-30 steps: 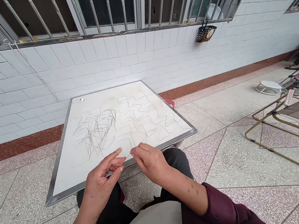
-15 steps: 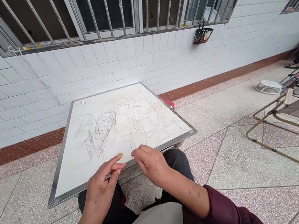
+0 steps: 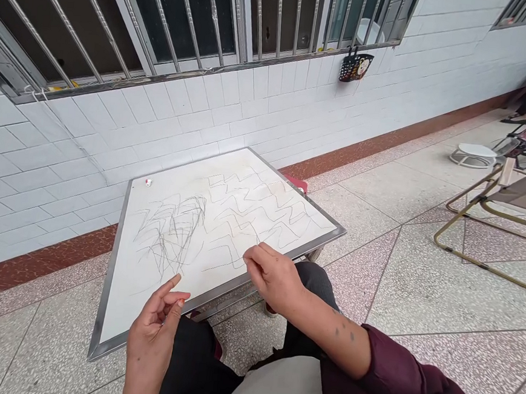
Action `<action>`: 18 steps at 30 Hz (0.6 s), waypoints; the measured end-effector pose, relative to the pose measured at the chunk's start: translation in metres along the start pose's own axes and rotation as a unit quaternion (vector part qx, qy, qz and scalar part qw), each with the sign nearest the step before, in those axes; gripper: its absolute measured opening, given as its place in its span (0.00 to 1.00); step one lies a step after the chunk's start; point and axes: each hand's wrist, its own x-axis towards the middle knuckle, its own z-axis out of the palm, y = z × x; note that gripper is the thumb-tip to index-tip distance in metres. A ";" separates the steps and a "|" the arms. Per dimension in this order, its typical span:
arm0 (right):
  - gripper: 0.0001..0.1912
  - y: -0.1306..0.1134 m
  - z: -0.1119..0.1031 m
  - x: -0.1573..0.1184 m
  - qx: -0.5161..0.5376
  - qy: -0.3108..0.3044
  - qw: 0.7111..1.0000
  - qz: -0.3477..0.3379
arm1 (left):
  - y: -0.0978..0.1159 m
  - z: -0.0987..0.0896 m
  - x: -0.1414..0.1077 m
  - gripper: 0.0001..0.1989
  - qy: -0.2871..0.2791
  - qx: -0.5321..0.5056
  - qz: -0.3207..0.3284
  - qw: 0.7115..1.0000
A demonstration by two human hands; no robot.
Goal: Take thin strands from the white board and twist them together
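Observation:
Thin dark thread-like strands lie over a white table (image 3: 119, 316) with a grey metal rim. On the left they form a dense tangle (image 3: 171, 232); on the right they spread as separate wavy strands (image 3: 271, 207). My left hand (image 3: 155, 328) is over the near left edge, thumb and a finger pinched together on a tiny orange-red bit, index finger stretched out. My right hand (image 3: 277, 280) hovers over the near edge with its fingertips pressed together. Whatever they hold is too fine to make out. The hands are apart.
A small white-and-red object (image 3: 149, 182) sits in the table's far left corner. Behind is a white tiled wall (image 3: 233, 113) with barred windows and a hanging black basket (image 3: 355, 66). On the right stand a folding chair (image 3: 481, 250) and a low white stool (image 3: 473, 154).
My left hand has moved left and slightly down, away from my right hand. My right hand has shifted a little right and up. Both stay pinched.

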 end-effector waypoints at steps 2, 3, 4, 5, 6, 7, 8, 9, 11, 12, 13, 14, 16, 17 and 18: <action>0.07 -0.003 0.000 -0.001 0.019 -0.004 1.000 -0.004 | -0.001 0.009 -0.003 0.26 -0.029 -0.025 -0.022 0.999; 0.07 -0.005 0.001 -0.002 0.026 -0.008 1.000 -0.009 | 0.000 0.016 -0.005 0.26 -0.056 -0.043 -0.035 0.997; 0.07 -0.007 0.003 -0.004 0.032 -0.012 0.999 -0.015 | 0.001 0.025 -0.007 0.25 -0.078 -0.072 -0.046 0.993; 0.07 -0.010 0.005 -0.006 0.035 -0.017 0.999 -0.022 | 0.002 0.034 -0.009 0.25 -0.099 -0.103 -0.057 0.988; 0.07 -0.012 0.008 -0.008 0.036 -0.021 0.999 -0.029 | 0.004 0.044 -0.011 0.25 -0.106 -0.131 -0.063 0.984; 0.07 -0.014 0.011 -0.010 0.035 -0.024 0.998 -0.036 | 0.005 0.053 -0.012 0.24 -0.095 -0.161 -0.063 0.980; 0.07 -0.016 0.014 -0.013 0.033 -0.026 0.998 -0.042 | 0.006 0.061 -0.013 0.22 -0.083 -0.189 -0.063 0.976; 0.07 -0.018 0.017 -0.014 0.031 -0.028 0.998 -0.047 | 0.007 0.067 -0.014 0.20 -0.067 -0.212 -0.061 0.973; 0.06 -0.019 0.019 -0.017 0.035 -0.029 0.998 -0.053 | 0.007 0.074 -0.014 0.17 -0.036 -0.246 -0.055 0.967; 0.05 -0.019 0.019 -0.017 0.045 -0.028 0.997 -0.052 | 0.007 0.076 -0.013 0.16 -0.025 -0.259 -0.053 0.964; 0.05 -0.018 0.018 -0.016 0.061 -0.027 0.997 -0.049 | 0.007 0.076 -0.012 0.16 -0.018 -0.272 -0.054 0.961; 0.05 -0.016 0.015 -0.015 0.080 -0.023 0.996 -0.042 | 0.007 0.074 -0.011 0.16 -0.012 -0.285 -0.058 0.957; 0.08 -0.010 0.006 -0.012 0.113 0.001 0.993 -0.015 | 0.008 0.069 -0.008 0.15 0.002 -0.315 -0.069 0.947; 0.08 -0.007 0.001 -0.012 0.127 0.016 0.992 0.004 | 0.008 0.066 -0.006 0.15 0.013 -0.329 -0.073 0.941; 0.09 -0.003 -0.004 -0.012 0.140 0.029 0.989 0.028 | 0.008 0.062 -0.005 0.15 0.026 -0.341 -0.075 0.937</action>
